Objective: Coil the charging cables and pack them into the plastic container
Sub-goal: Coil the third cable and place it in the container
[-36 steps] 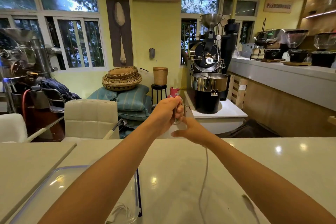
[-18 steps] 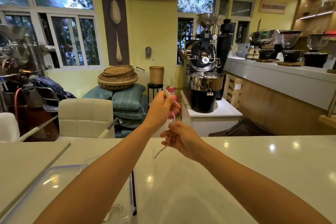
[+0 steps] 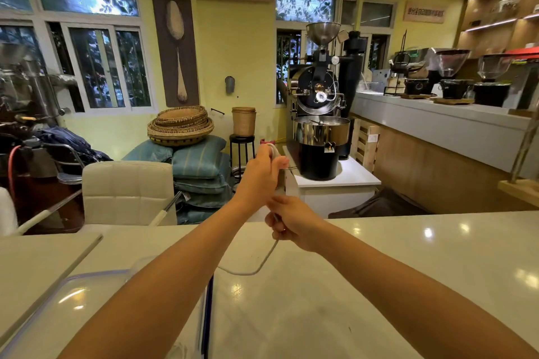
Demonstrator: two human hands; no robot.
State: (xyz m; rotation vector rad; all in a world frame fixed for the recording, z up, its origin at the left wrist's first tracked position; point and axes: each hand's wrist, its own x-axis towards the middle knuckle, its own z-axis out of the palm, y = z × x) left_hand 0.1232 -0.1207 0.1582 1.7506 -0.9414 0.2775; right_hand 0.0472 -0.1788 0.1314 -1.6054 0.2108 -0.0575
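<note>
The white charging cable (image 3: 257,267), partly looped aloft, sags onto the counter (image 3: 379,271) beside the clear plastic container (image 3: 96,280).

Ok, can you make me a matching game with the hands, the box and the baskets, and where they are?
Things:
1. left hand
2. right hand
3. plastic container
4. woven baskets

Places:
A. stacked on blue cushions
B. on the counter, under the left arm
C. higher up, holding the coiled white cable
D. lower down, gripping the cable's trailing part

Pairs: 1-C, 2-D, 3-B, 4-A.

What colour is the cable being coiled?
White. The cable shows best in the head view, hanging below the right hand.
</note>
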